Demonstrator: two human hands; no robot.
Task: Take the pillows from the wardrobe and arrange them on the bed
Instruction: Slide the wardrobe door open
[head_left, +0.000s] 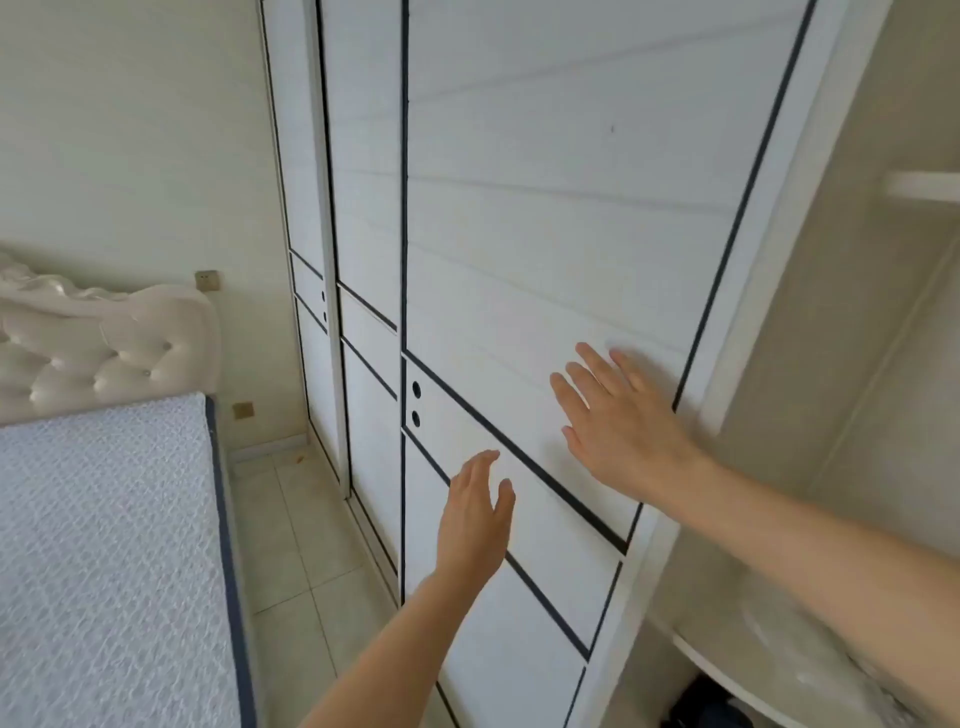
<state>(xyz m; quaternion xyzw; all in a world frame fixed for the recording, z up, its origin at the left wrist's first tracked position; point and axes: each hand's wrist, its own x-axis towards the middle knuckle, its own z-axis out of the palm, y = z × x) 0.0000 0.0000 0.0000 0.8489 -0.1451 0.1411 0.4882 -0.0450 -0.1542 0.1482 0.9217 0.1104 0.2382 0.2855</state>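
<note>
While flat against the wardrobe door (519, 208), both hands, fingers apart; bed (104, 519) leftward.

White wardrobe door (545, 234) with dark blue lines; grey-white quilted mattress (104, 545); cream tufted headboard (104, 348).

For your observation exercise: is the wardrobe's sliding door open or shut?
Partly open: the sliding door leaves the wardrobe interior exposed at right.

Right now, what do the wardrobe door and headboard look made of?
Wardrobe door: likely laminated board, matte white, judging by faint horizontal grain lines and inlaid dark strips. Headboard: cream leather or imitation, glossy, with button tufting and puckered folds; which of the two can't be told.
</note>
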